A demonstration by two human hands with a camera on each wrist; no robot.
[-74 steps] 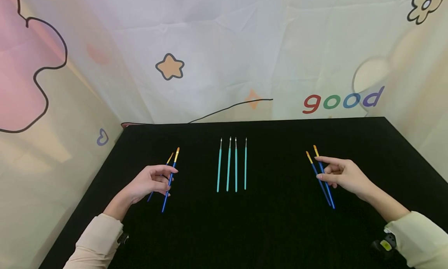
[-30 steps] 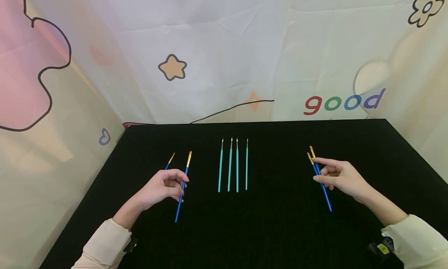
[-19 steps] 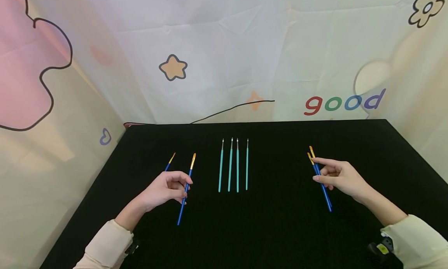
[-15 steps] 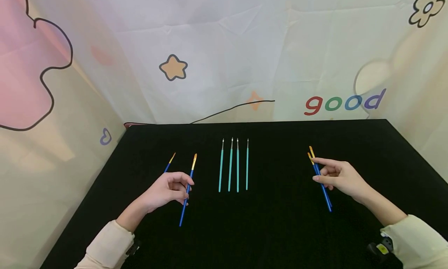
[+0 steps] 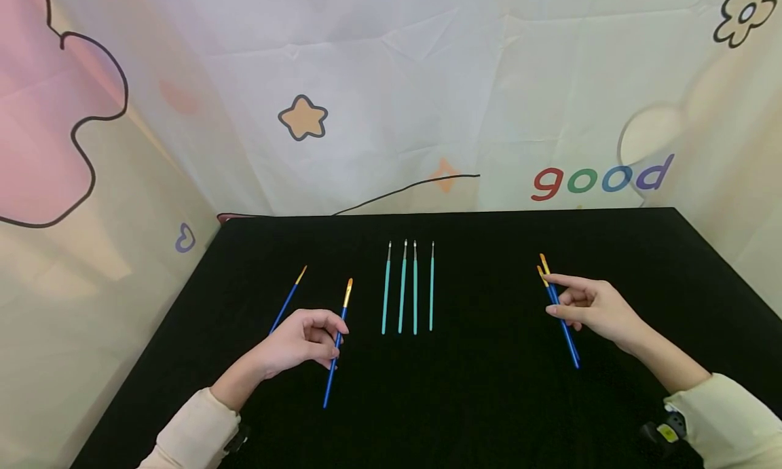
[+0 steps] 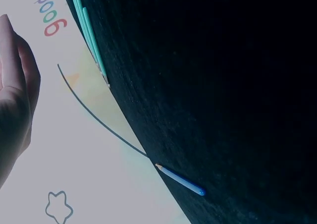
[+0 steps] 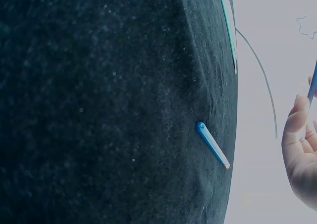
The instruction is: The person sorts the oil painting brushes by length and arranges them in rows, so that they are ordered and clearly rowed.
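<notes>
Lying side by side with their tips towards the far edge, four teal paintbrushes [image 5: 402,296] are set out near the middle of the black worktop [image 5: 464,401]. Towards the left edge, a first blue paintbrush [image 5: 330,381] is pinched between the thumb and fingers of the left hand [image 5: 303,343]; a second blue paintbrush [image 5: 288,303] is laid slanting on the worktop just beyond that hand. Towards the right edge, a third blue paintbrush [image 5: 571,350] is pinched between the thumb and fingertips of the right hand [image 5: 595,308]. By it, a fourth blue paintbrush [image 7: 213,145] is laid on the worktop; the two are overlapped in the head view but seen apart in the right wrist view. Behind the far edge, a pale curtain [image 5: 391,82] is hung, printed with "good".
</notes>
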